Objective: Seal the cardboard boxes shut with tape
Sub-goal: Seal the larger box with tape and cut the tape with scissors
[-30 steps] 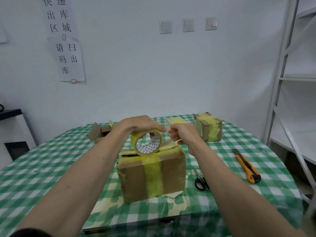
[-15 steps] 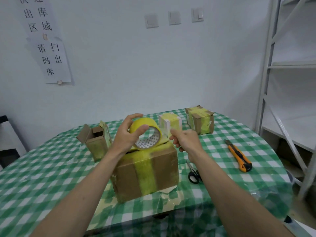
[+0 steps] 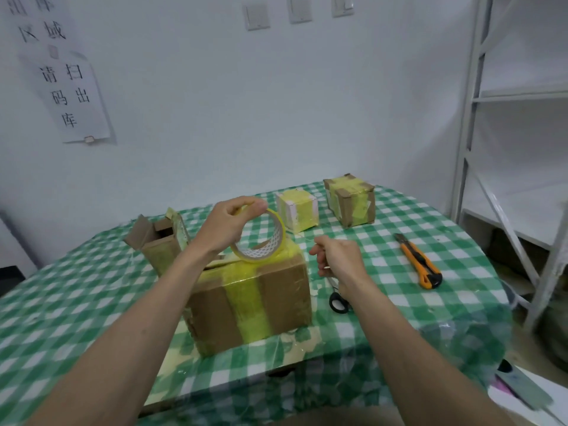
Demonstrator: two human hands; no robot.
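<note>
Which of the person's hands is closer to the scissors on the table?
The right hand: it hovers just above the scissors. The left hand is farther off, holding the tape roll over the cardboard box.

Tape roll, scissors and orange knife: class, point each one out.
tape roll [image 3: 270, 238], head view, on its yellow outer band.
scissors [image 3: 338, 302], head view, on the black handle loop.
orange knife [image 3: 419, 261], head view, mid-body.
</note>
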